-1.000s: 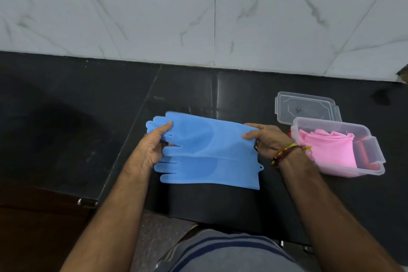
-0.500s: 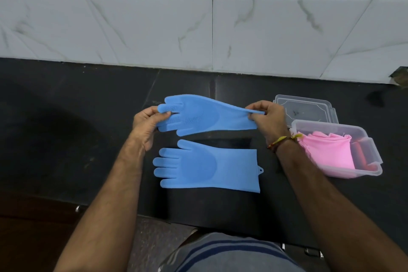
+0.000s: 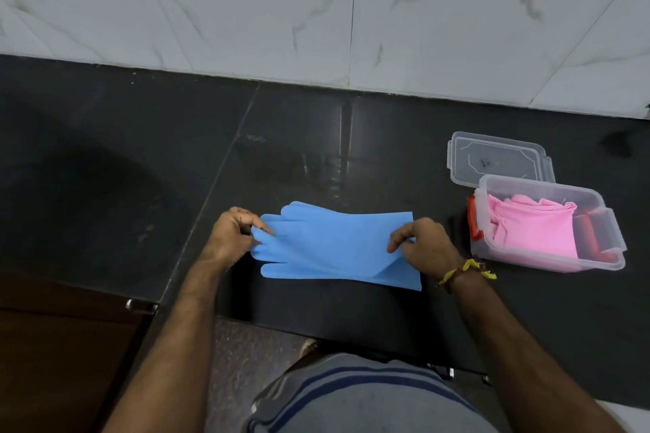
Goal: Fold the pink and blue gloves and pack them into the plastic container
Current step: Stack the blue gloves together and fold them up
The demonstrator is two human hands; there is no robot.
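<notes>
Two blue gloves lie stacked one on the other near the front of the black counter, fingers pointing left, cuffs to the right. My left hand pinches the finger end of the top glove. My right hand pinches the cuff end, where a corner is turned up. To the right stands the clear plastic container, with the folded pink gloves inside it.
The container's clear lid lies flat just behind it. A white marble-tiled wall runs along the back of the black counter. The counter's front edge is close to my body, with a brown cabinet at lower left.
The top blue glove was lifted off the counter, turned over and laid down on the lower glove. Both hands came down with it and still hold its ends.
</notes>
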